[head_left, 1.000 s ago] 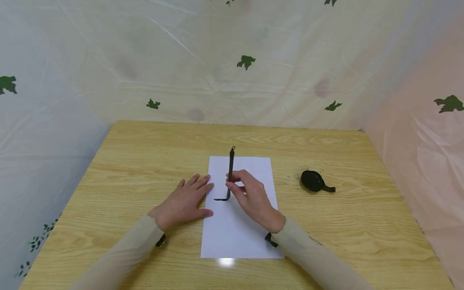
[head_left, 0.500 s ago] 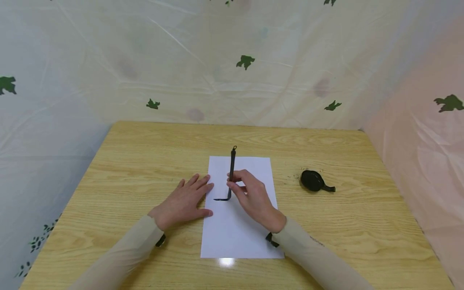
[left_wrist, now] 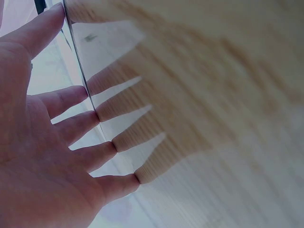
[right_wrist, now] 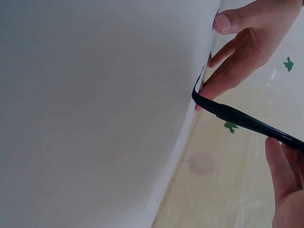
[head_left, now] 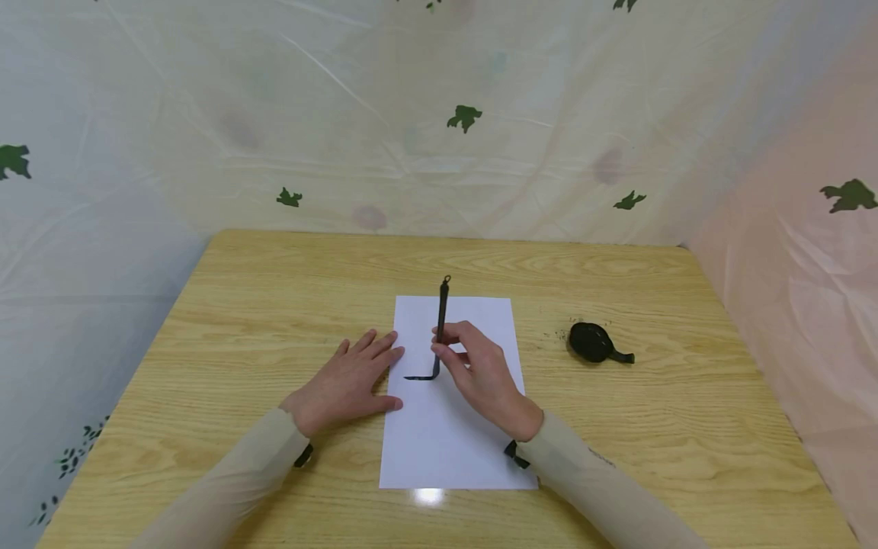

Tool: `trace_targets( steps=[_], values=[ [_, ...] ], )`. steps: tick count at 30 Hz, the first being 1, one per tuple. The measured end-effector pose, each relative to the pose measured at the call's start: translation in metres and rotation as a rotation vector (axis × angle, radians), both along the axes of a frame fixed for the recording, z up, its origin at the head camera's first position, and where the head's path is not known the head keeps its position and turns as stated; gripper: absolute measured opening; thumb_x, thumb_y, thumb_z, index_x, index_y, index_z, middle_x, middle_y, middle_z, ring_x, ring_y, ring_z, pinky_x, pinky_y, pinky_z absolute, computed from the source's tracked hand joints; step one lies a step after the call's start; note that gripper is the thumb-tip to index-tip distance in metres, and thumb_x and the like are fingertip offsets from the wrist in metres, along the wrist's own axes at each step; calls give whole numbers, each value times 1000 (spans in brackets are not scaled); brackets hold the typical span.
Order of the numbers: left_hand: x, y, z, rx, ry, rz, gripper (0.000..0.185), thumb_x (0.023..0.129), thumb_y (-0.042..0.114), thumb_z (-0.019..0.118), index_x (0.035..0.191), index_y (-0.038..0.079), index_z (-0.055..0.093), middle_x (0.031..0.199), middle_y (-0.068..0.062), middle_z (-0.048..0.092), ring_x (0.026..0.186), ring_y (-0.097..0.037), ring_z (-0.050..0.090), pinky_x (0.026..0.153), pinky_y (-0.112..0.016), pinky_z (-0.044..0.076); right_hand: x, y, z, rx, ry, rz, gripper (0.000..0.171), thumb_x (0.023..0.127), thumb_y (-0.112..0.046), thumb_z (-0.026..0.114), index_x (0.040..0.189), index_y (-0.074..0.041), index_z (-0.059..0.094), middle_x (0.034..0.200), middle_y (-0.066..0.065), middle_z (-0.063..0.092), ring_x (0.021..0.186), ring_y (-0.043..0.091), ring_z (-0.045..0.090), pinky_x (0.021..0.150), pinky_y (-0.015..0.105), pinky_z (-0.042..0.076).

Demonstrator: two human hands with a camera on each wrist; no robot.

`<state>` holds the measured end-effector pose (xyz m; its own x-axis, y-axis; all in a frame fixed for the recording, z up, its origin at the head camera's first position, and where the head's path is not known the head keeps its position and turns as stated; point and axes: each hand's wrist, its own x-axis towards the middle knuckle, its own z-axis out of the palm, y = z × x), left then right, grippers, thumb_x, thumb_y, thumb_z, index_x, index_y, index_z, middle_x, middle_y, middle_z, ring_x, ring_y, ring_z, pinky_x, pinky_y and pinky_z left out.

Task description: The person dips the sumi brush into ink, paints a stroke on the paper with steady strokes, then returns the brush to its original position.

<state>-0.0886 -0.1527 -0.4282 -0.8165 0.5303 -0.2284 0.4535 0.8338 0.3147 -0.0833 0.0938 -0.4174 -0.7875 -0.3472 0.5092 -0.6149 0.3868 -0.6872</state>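
Note:
A black brush with a small loop at its top stands nearly upright in my right hand, pinched between thumb and fingers. Its dark tip meets the white paper at the right end of a short black horizontal stroke. In the right wrist view the bristles of the brush bend against the sheet. My left hand lies with fingers spread, its fingertips and thumb on the paper's left edge. Seen from the left wrist, the fingertips of the left hand touch the surface and hold nothing.
A small black dish with a short handle sits on the wooden table to the right of the paper, with dark specks beside it. Behind the table hangs a pale curtain with green leaf-like patches.
My right hand has moved slightly to the right with the brush, and the black stroke has grown a little longer that way. The left hand has stayed where it was.

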Motion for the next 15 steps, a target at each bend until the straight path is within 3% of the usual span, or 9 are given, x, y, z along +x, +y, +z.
trace_targets(
  steps=[15],
  values=[
    [0, 0, -1, -10, 4, -6, 85, 94, 57, 70, 159, 11, 43, 170, -9, 27, 157, -39, 17, 118, -69, 21, -1, 3, -1, 2, -1, -7, 25, 97, -2, 71, 120, -1, 62, 111, 10, 69, 102, 23, 70, 74, 30, 62]
  ],
)
